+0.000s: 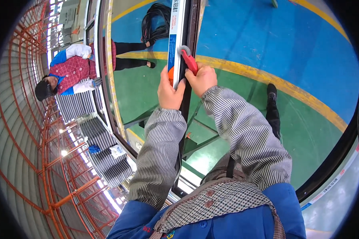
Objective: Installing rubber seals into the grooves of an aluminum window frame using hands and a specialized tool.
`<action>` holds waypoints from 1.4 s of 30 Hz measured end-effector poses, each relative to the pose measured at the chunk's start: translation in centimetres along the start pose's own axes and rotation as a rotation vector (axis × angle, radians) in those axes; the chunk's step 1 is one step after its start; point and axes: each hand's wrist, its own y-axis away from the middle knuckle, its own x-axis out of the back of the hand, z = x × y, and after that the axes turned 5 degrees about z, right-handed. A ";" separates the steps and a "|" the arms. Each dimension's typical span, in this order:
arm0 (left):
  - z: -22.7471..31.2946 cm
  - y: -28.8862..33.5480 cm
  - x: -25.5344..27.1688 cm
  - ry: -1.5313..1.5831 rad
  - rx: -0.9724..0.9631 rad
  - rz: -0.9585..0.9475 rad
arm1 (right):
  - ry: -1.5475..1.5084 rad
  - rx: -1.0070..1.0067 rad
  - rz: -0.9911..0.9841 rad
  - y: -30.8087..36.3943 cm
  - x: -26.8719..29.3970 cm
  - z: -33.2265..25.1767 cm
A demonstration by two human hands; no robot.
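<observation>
My right hand (pixel 204 79) is closed around the red handle of a roller tool (pixel 190 63). The tool's small round wheel (pixel 185 50) rests on or just beside the edge of a long frame bar (pixel 180 30). Dark on its right side, the bar carries white film with blue and orange printing on its left. My left hand (pixel 171 90) grips this bar just below the orange patch, thumb on the right and fingers on the left. It is close beside my right hand.
A co-worker (pixel 73 67) in a red checked vest stands at the left beyond another frame side (pixel 111 79). Black coiled strips (pixel 155 22) lie on the blue floor. Stacked profiles (pixel 103 145) are at the left. A dark frame edge (pixel 327 171) curves along the right.
</observation>
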 end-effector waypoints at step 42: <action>-1.4 4.1 3.2 0.465 0.210 -0.043 | -0.097 -0.329 -0.455 21.6 -3.0 8.6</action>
